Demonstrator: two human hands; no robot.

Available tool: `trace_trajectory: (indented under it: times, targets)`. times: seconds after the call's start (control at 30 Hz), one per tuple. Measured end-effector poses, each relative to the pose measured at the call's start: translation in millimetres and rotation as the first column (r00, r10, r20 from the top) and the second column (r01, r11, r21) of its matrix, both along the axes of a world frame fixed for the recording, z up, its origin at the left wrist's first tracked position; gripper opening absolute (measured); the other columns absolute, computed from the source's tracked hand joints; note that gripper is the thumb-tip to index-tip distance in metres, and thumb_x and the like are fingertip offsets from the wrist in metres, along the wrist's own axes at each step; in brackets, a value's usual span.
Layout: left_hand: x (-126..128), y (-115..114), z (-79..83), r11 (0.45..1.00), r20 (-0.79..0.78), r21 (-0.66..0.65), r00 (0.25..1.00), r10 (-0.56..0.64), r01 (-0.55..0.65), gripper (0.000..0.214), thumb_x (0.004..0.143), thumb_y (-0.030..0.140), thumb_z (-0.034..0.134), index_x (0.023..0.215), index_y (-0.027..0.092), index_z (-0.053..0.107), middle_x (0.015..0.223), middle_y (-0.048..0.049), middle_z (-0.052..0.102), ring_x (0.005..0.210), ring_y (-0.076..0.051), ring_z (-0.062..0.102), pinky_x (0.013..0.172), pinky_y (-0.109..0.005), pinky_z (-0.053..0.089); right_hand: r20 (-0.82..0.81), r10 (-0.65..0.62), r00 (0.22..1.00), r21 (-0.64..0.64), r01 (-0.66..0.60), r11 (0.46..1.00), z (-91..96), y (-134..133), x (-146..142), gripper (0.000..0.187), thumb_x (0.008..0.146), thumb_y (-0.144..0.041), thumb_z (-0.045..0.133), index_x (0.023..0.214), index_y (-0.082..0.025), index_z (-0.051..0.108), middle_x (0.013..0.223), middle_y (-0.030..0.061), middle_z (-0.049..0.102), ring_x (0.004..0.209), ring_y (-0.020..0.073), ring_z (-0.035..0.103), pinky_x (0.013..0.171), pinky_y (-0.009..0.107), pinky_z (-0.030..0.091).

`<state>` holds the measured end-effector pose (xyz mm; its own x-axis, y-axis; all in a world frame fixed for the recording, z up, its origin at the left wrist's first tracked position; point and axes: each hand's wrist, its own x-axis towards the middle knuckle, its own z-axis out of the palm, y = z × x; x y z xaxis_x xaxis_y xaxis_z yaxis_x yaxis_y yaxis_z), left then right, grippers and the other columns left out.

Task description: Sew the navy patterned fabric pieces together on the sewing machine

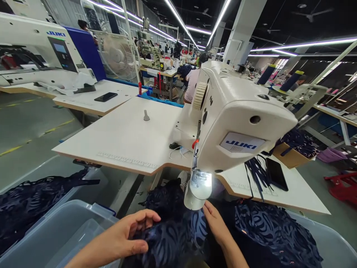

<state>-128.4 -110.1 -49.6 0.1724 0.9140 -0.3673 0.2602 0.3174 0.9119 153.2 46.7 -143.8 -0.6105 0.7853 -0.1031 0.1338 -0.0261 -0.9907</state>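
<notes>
Fingers of left hand pinched on navy lace fabric, right hand flat and open atop it

Dark navy lace fabric — leaf-patterned, crumpled, bunched below the sewing machine's free arm, gripped in both hands

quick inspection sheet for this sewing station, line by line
surface: white table, a small grey peg standing on it
job's things: dark blue lace fabric bunched below the lit end of the sewing machine
clutter: black phone, dark straps, cardboard box on the right; grey bin lower left
grippers: left hand in a closed grip on the fabric; right hand flat on it, fingers open
cables: thin white cord by the machine's base
surroundings: second machine, fan, a seated person behind
</notes>
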Motion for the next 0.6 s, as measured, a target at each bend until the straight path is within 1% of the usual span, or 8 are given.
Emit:
trace_trajectory:
  times: [0.03, 0.1, 0.2, 0.3, 0.4, 0.47, 0.53, 0.6]
  targets:
    - [8, 4, 6.3, 1.0, 0.086, 0.006, 0.996, -0.005, 0.005, 0.057, 0.073, 0.048, 0.069, 0.123, 0.029, 0.05, 0.116, -0.0012, 0.058, 0.111, -0.021, 0.052, 0.094, -0.028, 0.041, -0.007, 0.009, 1.0, -0.025, -0.009, 1.0, 4.5, 1, 4, 0.037, 0.086, -0.024, 0.049, 0.12, -0.024, 0.06, 0.122, 0.0062, 0.062, 0.122, 0.0239, 0.049, 0.11, 0.043, 0.026]
    - [22, 11, 15.8, 1.0, 0.179, 0.006, 0.984, -0.007, 0.006, 0.049, 0.079, 0.041, 0.066, 0.124, 0.03, 0.049, 0.12, -0.002, 0.056, 0.116, -0.021, 0.049, 0.098, -0.03, 0.038, -0.042, 0.062, 0.997, -0.046, -0.064, 0.997, 15.7, 0, 8, 0.056, 0.073, -0.008, 0.049, 0.125, -0.025, 0.057, 0.128, 0.0039, 0.058, 0.129, 0.0211, 0.043, 0.114, 0.041, 0.018]
    - [39, 19, 23.8, 1.0, 0.137, -0.004, 0.991, -0.015, 0.016, 0.042, 0.083, 0.03, 0.061, 0.123, 0.03, 0.049, 0.113, -0.0014, 0.056, 0.111, -0.019, 0.052, 0.095, -0.03, 0.04, -0.183, 0.145, 0.972, -0.06, -0.158, 0.986, 36.9, -6, 4, 0.067, 0.064, -0.002, 0.042, 0.126, -0.025, 0.056, 0.125, 0.0033, 0.06, 0.126, 0.0193, 0.047, 0.113, 0.04, 0.021]
    - [47, 23, 27.4, 1.0, 0.078, 0.017, 0.997, -0.016, 0.015, 0.044, 0.083, 0.025, 0.06, 0.125, 0.03, 0.047, 0.113, -0.0005, 0.057, 0.111, -0.018, 0.051, 0.098, -0.031, 0.038, -0.253, 0.114, 0.961, -0.056, -0.132, 0.99, 57.2, -12, 3, 0.052, 0.07, -0.005, 0.043, 0.114, -0.023, 0.062, 0.111, 0.0039, 0.066, 0.112, 0.0204, 0.056, 0.106, 0.039, 0.032]
    - [50, 23, 29.6, 0.999, 0.05, 0.04, 0.999, -0.015, 0.013, 0.039, 0.083, 0.027, 0.061, 0.121, 0.029, 0.05, 0.116, -0.0007, 0.057, 0.113, -0.02, 0.049, 0.1, -0.033, 0.036, -0.209, 0.057, 0.976, -0.013, -0.061, 0.998, 74.3, -18, 9, 0.032, 0.08, -0.011, 0.047, 0.105, -0.024, 0.064, 0.104, 0.0044, 0.067, 0.106, 0.0217, 0.058, 0.097, 0.037, 0.038]
    - [53, 22, 30.2, 0.999, 0.058, 0.042, 0.998, -0.01, 0.007, 0.038, 0.082, 0.029, 0.062, 0.119, 0.029, 0.051, 0.115, -0.0006, 0.058, 0.113, -0.02, 0.049, 0.1, -0.033, 0.036, -0.151, 0.109, 0.983, 0.037, -0.105, 0.994, 84.3, -24, 10, 0.027, 0.087, -0.02, 0.049, 0.109, -0.024, 0.064, 0.11, 0.0057, 0.066, 0.109, 0.0229, 0.056, 0.098, 0.037, 0.038]
    - [59, 23, 29.3, 0.999, 0.075, 0.045, 0.997, -0.013, 0.01, 0.039, 0.082, 0.028, 0.062, 0.119, 0.029, 0.05, 0.114, 0.0, 0.058, 0.111, -0.019, 0.051, 0.099, -0.032, 0.037, -0.106, 0.207, 0.973, 0.09, -0.197, 0.976, 91.8, -34, 6, 0.032, 0.091, -0.028, 0.051, 0.122, -0.027, 0.059, 0.123, 0.0062, 0.061, 0.117, 0.0236, 0.052, 0.102, 0.037, 0.034]
    - [66, 26, 26.8, 0.998, 0.08, 0.065, 0.997, -0.013, 0.008, 0.035, 0.083, 0.028, 0.06, 0.116, 0.029, 0.051, 0.11, 0.001, 0.059, 0.106, -0.017, 0.052, 0.096, -0.03, 0.039, -0.079, 0.286, 0.955, 0.106, -0.277, 0.955, 94.4, -43, -2, 0.036, 0.09, -0.031, 0.054, 0.126, -0.028, 0.056, 0.123, 0.0049, 0.06, 0.113, 0.0227, 0.053, 0.097, 0.034, 0.037]
